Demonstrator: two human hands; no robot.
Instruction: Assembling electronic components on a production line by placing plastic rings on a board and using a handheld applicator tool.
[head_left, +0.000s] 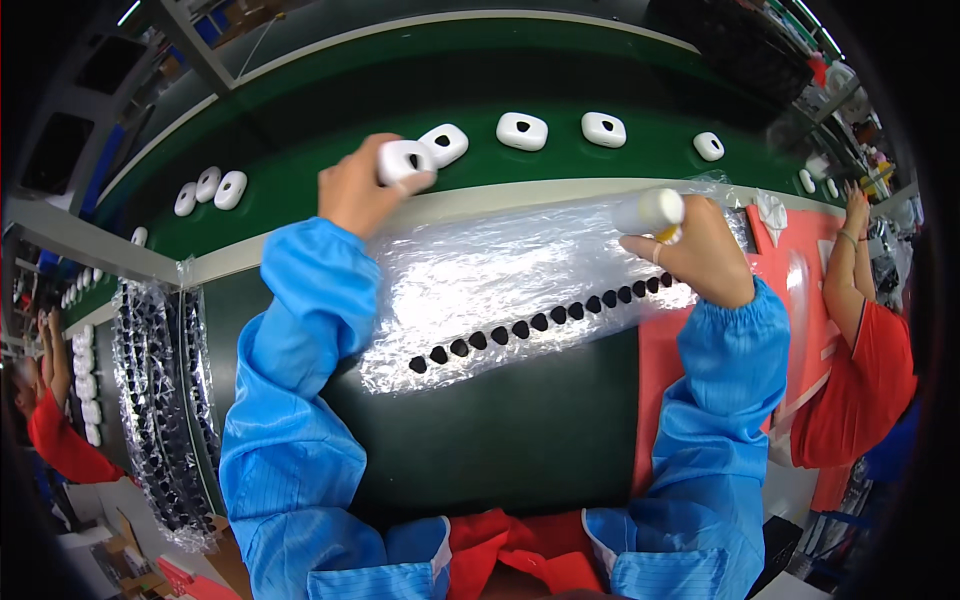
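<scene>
My left hand point(352, 192) grips a white rounded plastic casing point(396, 158) with a black spot on its face, at the near edge of the green belt point(330, 90). It overlaps another white casing point(446, 142) behind it; whether they touch I cannot tell. On the right, my right hand point(708, 255) is closed around a small whitish bottle point(648, 211), tilted and a little blurred. Both hands are over or beside a clear shiny plastic sheet point(480, 265). Small black rounded pieces point(540, 322) lie on it in a slanting row.
More white casings point(522, 131) stand along the belt. Strips of plastic with black pieces point(155, 400) hang at left, by stacked white casings point(86, 385). A red mat point(655, 400) lies at right. Co-workers in red sleeves point(860, 390) work on both sides. A metal frame point(90, 250) crosses the left.
</scene>
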